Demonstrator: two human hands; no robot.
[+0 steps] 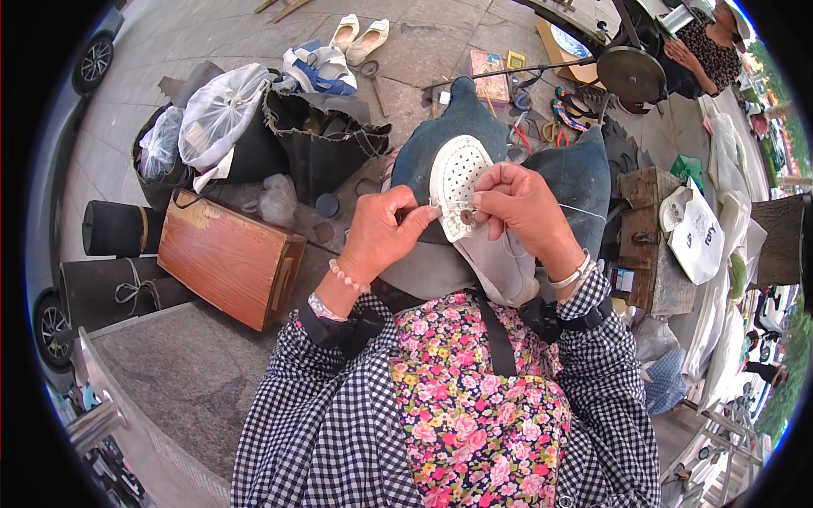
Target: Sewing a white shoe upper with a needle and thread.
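Note:
A white shoe [451, 173] with a perforated upper and a beaded, flower-like ornament lies across my lap, its opening toward me. My left hand [383, 233] pinches the shoe's left edge beside the ornament between thumb and forefinger. Over the ornament's right side, the fingertips of my right hand [527, 212] are pressed together; what they hold is too small to make out. A thin white thread [584, 212] runs from behind my right hand over my blue trouser leg [576, 173]. Another fine loop hangs below the right fingers.
A reddish wooden box [222, 258] and black bags [318, 148] stand on my left. White flat shoes [367, 41], scissors [555, 134] and small tools lie on the paving ahead. A wooden chest [648, 241] is at my right. Another person [707, 51] sits at far right beside a machine wheel [631, 74].

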